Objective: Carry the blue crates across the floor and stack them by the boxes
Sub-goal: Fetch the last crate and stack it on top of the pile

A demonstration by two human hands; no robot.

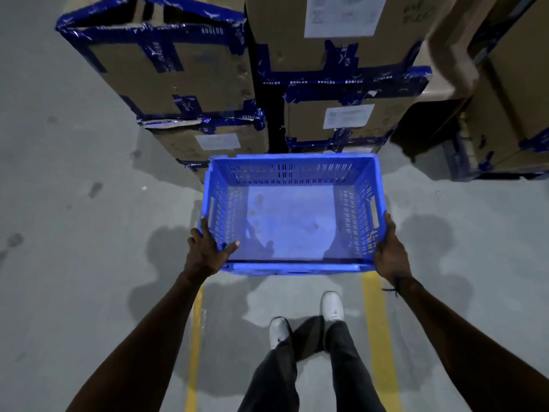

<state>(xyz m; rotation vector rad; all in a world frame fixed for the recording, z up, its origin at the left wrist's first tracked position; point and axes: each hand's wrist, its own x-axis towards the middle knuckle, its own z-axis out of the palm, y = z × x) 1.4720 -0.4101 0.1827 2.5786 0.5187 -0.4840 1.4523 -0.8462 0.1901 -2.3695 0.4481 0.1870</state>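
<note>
Stacks of brown cardboard boxes bound with blue printed tape (190, 69) rise straight ahead on the grey concrete floor (59, 203), which carries two yellow painted lines (377, 322). Just short of them, an empty blue slotted plastic crate (292, 215) hangs level above the floor, its far wall close to the lowest boxes. Each hand is clamped on a near corner: the left hand (208, 251) with thumb hooked over the rim, the right hand (389, 254) wrapped round the outside. Empty and rigid, it looks light; the side handle slots seem the surest grip for lowering.
</note>
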